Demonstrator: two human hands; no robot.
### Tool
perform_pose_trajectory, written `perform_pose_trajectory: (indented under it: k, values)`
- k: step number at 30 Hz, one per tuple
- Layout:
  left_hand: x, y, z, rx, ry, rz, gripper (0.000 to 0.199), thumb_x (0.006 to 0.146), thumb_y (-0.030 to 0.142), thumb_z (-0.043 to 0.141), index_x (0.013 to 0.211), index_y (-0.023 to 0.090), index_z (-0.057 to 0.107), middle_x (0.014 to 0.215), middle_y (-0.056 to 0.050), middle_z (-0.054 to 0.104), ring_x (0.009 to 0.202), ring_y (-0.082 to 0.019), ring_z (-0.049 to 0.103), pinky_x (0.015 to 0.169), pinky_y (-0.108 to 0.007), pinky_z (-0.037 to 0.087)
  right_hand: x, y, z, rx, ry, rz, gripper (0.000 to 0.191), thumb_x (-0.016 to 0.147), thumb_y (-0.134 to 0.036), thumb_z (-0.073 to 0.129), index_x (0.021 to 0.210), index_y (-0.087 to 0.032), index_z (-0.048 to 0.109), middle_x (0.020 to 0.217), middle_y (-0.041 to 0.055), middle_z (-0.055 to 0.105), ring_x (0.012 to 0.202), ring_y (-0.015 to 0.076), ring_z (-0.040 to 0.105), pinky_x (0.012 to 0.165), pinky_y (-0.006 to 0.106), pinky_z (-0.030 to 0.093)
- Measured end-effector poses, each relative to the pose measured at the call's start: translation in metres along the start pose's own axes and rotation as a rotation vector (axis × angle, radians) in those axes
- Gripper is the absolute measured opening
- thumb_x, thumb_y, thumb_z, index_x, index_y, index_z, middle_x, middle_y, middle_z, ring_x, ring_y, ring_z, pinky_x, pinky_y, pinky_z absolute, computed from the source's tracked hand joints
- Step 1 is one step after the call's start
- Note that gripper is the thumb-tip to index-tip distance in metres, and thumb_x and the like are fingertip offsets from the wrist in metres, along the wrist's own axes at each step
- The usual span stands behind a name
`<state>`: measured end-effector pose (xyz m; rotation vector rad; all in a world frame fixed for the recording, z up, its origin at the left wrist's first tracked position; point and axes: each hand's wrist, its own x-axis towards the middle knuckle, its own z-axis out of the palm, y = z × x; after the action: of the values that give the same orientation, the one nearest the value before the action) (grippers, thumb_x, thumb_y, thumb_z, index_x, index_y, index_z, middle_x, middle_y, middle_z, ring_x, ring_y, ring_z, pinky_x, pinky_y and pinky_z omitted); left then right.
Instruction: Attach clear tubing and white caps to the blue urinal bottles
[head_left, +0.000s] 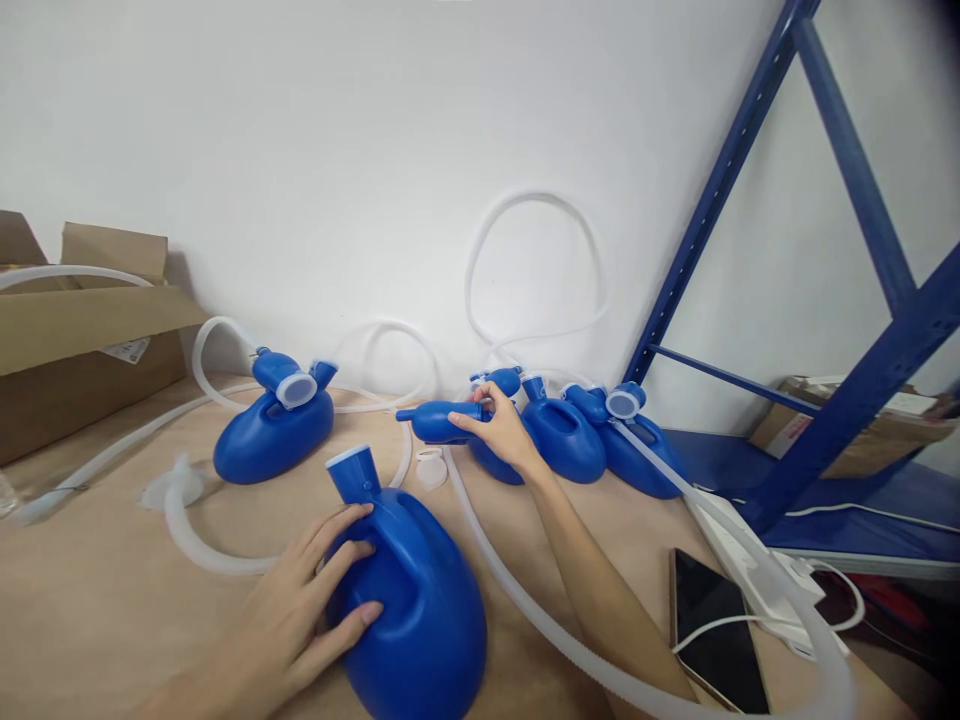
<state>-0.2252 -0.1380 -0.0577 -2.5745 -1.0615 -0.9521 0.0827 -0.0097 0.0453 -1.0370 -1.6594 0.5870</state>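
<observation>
A blue plastic urinal bottle [420, 600] with a white-rimmed spout stands nearest to me. My left hand [307, 590] rests against its left side, fingers spread, thumb apart, not wrapped around it. Beyond the bottle, my right hand [499, 425] is closed on a blue funnel-shaped tube connector [442, 422], gripping its wide end between thumb and fingers. The connector lies sideways, its narrow nozzle pointing left. A small white cap [431, 468] sits on the table just below it. Part of another blue bottle [499, 465] is hidden behind my right hand.
Blue bottles [562, 440] with clear hoses [525, 610] stand at the back right; another bottle [274, 440] is back left. A cardboard box [90, 330] occupies the left. On the right are a phone [716, 630], a white power strip [750, 570] and a blue metal rack [720, 200].
</observation>
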Motion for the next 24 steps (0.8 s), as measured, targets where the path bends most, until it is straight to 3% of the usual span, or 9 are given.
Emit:
perform_pose_trajectory:
  k: [4, 7, 10, 12, 16, 20, 24]
  values:
    - [0.021, 0.000, -0.012, -0.099, -0.012, -0.053, 0.042, 0.098, 0.048, 0.064, 0.135, 0.029, 0.057, 0.151, -0.009, 0.061, 0.129, -0.031, 0.066, 0.104, -0.043, 0.059, -0.005, -0.038, -0.005, 0.296, -0.110, 0.011, 0.042, 0.075, -0.048, 0.084, 0.094, -0.025, 0.055, 0.101, -0.0004, 0.063, 0.090, 0.0168, 0.061, 0.078, 0.028, 0.047]
    - [0.040, 0.000, -0.027, -0.304, 0.149, -0.263, 0.040, 0.099, 0.041, 0.063, 0.134, 0.028, 0.050, 0.139, -0.009, 0.068, 0.116, -0.028, 0.073, 0.092, -0.040, 0.065, -0.014, -0.063, 0.000, 0.407, -0.197, 0.007, 0.038, 0.078, -0.049, 0.082, 0.094, -0.024, 0.057, 0.101, -0.0001, 0.064, 0.093, 0.0167, 0.061, 0.082, 0.028, 0.047]
    - [0.052, 0.000, -0.043, -0.422, 0.296, -0.341, 0.066, 0.093, 0.042, 0.071, 0.149, 0.032, 0.039, 0.149, -0.012, 0.060, 0.123, -0.033, 0.069, 0.089, -0.044, 0.068, -0.022, -0.076, 0.015, 0.465, -0.304, 0.048, 0.044, 0.075, -0.053, 0.084, 0.092, -0.024, 0.057, 0.099, -0.0002, 0.064, 0.095, 0.0174, 0.060, 0.085, 0.029, 0.047]
    - [0.052, 0.002, -0.051, -0.442, 0.291, -0.330, 0.069, 0.090, 0.044, 0.075, 0.151, 0.035, 0.043, 0.152, -0.010, 0.057, 0.121, -0.034, 0.070, 0.084, -0.042, 0.069, -0.026, -0.079, 0.027, 0.508, -0.352, 0.078, 0.049, 0.072, -0.057, 0.086, 0.092, -0.024, 0.056, 0.099, -0.0003, 0.063, 0.095, 0.0172, 0.059, 0.083, 0.029, 0.047]
    - [0.046, 0.010, -0.057, -0.487, 0.311, -0.374, 0.064, 0.086, 0.043, 0.080, 0.143, 0.035, 0.054, 0.136, -0.006, 0.069, 0.099, -0.028, 0.078, 0.078, -0.036, 0.071, -0.031, -0.082, 0.038, 0.557, -0.433, 0.078, 0.052, 0.073, -0.059, 0.086, 0.096, -0.024, 0.056, 0.104, 0.0002, 0.062, 0.099, 0.0177, 0.060, 0.085, 0.029, 0.048]
    - [0.049, 0.016, -0.053, -0.541, 0.264, -0.422, 0.058, 0.085, 0.046, 0.080, 0.137, 0.033, 0.059, 0.136, -0.006, 0.071, 0.107, -0.031, 0.077, 0.085, -0.040, 0.070, -0.029, -0.086, 0.020, 0.418, -0.440, 0.042, 0.048, 0.075, -0.051, 0.087, 0.102, -0.024, 0.059, 0.108, 0.0019, 0.064, 0.098, 0.0188, 0.062, 0.080, 0.029, 0.051]
    - [0.046, 0.015, -0.032, -0.549, 0.141, -0.450, 0.076, 0.089, 0.051, 0.075, 0.156, 0.036, 0.042, 0.147, -0.011, 0.064, 0.123, -0.036, 0.070, 0.099, -0.053, 0.063, -0.017, -0.073, -0.008, 0.296, -0.281, -0.012, 0.038, 0.080, -0.047, 0.082, 0.103, -0.023, 0.063, 0.111, 0.0027, 0.063, 0.101, 0.0189, 0.061, 0.083, 0.030, 0.051]
